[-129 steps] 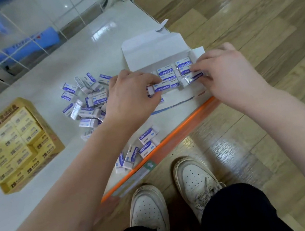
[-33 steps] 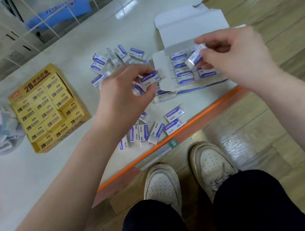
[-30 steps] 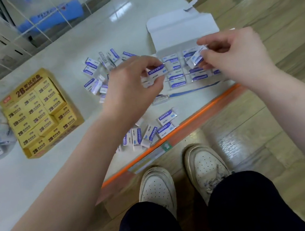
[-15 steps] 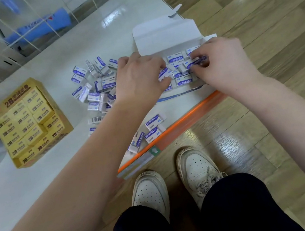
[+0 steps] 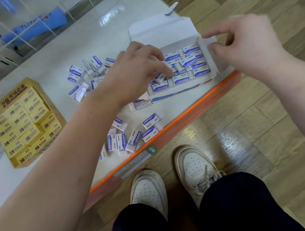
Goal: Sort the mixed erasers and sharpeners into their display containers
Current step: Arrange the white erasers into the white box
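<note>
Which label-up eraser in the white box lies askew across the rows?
The eraser lying on top near the right side of the white box, its label slanted; the labelled neighbours sit square in rows.

One view here, from a wide-angle camera on the person's head, tipped forward and steeply down. It looks from above onto the glossy white table (image 5: 81, 44), with the table's orange front edge strip (image 5: 201, 106) cutting diagonally across the middle. All of it is within arm's reach: the left hand (image 5: 134, 68) comes in from bottom left, the right hand (image 5: 245, 42) from the right border. Straight below are the white perforated shoes (image 5: 148, 189) on the wood-plank floor (image 5: 268, 127).
</note>
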`<state>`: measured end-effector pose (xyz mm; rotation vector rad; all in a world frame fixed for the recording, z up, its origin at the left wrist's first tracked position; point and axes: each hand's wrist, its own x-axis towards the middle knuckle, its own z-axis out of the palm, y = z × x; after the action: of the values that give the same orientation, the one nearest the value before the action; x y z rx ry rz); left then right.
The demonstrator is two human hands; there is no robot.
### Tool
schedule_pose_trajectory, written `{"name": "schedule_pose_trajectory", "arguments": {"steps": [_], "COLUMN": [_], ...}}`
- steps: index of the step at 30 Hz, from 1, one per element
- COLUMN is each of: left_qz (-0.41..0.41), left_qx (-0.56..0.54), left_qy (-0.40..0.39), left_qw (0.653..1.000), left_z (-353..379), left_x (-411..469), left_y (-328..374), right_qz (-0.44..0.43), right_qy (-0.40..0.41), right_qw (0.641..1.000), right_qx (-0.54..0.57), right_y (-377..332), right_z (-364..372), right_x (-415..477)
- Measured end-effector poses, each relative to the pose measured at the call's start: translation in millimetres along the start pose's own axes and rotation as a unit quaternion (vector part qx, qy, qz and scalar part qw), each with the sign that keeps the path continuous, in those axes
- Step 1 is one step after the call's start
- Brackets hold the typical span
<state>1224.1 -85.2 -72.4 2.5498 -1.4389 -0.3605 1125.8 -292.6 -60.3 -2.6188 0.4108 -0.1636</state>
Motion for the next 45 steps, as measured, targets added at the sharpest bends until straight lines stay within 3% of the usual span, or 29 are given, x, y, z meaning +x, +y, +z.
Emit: {"name": "schedule_pose_trajectory", "arguments": {"steps": [6,14,24,45], "left_qz": [-0.05,-0.082,-0.066,-0.07], "left_qx": [0.048,0.061,0.057,0.086], "left_qy": [0.019,0.022,-0.015,-0.059], "left_qw": [0.997,0.994,0.996,0.992], "left_z": [1.5,-2.1,-4.3,-8.3], "left_x": [-0.9,2.9,-11.1,-6.3], "left_y": [1.0,4.8,15.6,19.7], "right_qz": [-0.12,-0.106,-0.113,-0.025], "right_qy": [-0.073,-0.08,-0.199,-0.23], "right_qw": [0.987,0.985,0.971,0.969], "right_qx": [-0.083,-0.108,-0.066,-0.082], "right_y": [-11.2,-15.7,-28.9,-45.7], "right_z": [32.4,31.0,19.9,25.5], "right_x": [-0.6,-3.6,-5.9,7.4]}}
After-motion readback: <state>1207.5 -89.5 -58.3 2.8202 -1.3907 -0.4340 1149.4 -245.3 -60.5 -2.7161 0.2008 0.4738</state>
